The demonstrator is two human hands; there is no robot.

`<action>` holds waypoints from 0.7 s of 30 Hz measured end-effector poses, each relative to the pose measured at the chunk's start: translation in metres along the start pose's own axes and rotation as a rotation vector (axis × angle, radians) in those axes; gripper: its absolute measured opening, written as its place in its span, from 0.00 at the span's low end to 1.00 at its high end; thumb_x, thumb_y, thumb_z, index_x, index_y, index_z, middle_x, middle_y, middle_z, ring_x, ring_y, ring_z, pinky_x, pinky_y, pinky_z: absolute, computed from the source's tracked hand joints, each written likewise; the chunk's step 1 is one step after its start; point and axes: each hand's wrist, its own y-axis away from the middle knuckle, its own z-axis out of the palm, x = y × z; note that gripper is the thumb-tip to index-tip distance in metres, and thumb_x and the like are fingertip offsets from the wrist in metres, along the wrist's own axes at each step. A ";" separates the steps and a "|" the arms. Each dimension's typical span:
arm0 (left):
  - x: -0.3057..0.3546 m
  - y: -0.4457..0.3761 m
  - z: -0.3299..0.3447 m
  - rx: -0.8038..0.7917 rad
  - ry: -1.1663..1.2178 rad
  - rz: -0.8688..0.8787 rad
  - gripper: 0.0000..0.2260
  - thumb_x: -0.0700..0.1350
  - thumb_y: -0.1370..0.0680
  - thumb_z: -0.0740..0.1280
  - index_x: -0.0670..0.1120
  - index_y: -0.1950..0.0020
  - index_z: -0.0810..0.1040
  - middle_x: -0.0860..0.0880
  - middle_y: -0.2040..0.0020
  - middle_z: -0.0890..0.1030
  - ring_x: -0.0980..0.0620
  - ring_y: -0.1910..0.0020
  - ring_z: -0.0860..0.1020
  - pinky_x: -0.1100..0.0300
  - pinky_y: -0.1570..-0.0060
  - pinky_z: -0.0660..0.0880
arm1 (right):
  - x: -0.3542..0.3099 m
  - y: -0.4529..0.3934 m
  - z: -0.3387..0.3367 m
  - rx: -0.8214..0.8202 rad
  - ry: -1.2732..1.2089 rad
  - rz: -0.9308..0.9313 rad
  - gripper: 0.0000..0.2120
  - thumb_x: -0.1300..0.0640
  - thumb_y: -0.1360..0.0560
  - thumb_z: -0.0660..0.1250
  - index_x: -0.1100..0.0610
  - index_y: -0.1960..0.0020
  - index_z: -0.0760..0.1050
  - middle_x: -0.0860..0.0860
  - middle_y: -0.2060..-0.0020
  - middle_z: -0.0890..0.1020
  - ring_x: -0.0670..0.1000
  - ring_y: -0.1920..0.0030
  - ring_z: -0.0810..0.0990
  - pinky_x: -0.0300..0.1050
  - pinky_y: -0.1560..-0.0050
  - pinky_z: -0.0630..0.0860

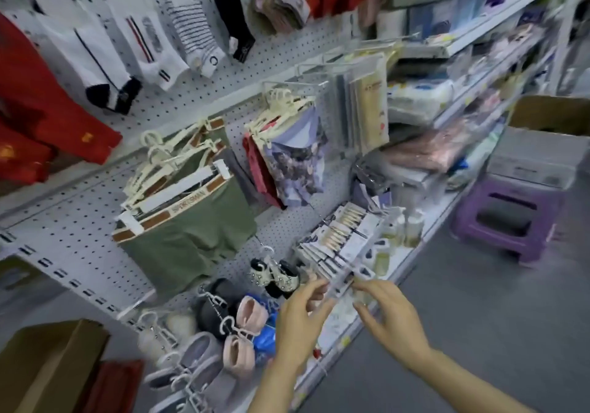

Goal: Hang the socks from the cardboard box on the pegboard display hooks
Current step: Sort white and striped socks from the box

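— What have your hands got?
— My left hand (301, 312) and right hand (388, 308) reach low with fingers loosely curled; whether either grip holds anything, I cannot tell through the blur.
— And the socks?
— White socks (140, 38) hang on the pegboard (281, 58) above; a cardboard box (48, 368) sits lower left.
— Anything crowding you?
— Green briefs (188, 237), baby shoes (277, 277) and a purple stool (507, 217).
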 end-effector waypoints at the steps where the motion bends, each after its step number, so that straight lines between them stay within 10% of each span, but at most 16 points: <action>1: -0.001 0.000 0.020 -0.050 -0.005 -0.020 0.14 0.48 0.25 0.73 0.61 0.42 0.80 0.63 0.49 0.83 0.64 0.51 0.81 0.61 0.49 0.79 | 0.018 0.012 -0.006 -0.028 0.025 0.054 0.12 0.47 0.23 0.66 0.47 0.41 0.78 0.42 0.48 0.80 0.45 0.45 0.77 0.38 0.50 0.75; 15: 0.020 -0.035 0.271 -0.478 -0.032 -0.121 0.13 0.43 0.27 0.75 0.53 0.44 0.83 0.57 0.52 0.85 0.64 0.53 0.81 0.67 0.50 0.78 | 0.209 0.092 -0.128 -0.081 0.176 0.541 0.16 0.58 0.31 0.77 0.51 0.44 0.81 0.38 0.58 0.79 0.45 0.56 0.82 0.37 0.57 0.74; 21: 0.037 -0.085 0.337 -0.606 -0.052 -0.112 0.28 0.49 0.29 0.76 0.84 0.52 0.69 0.74 0.58 0.80 0.65 0.55 0.81 0.71 0.53 0.77 | 0.264 0.083 -0.152 -0.009 0.144 0.659 0.22 0.51 0.40 0.73 0.41 0.47 0.73 0.35 0.63 0.79 0.39 0.60 0.77 0.29 0.65 0.71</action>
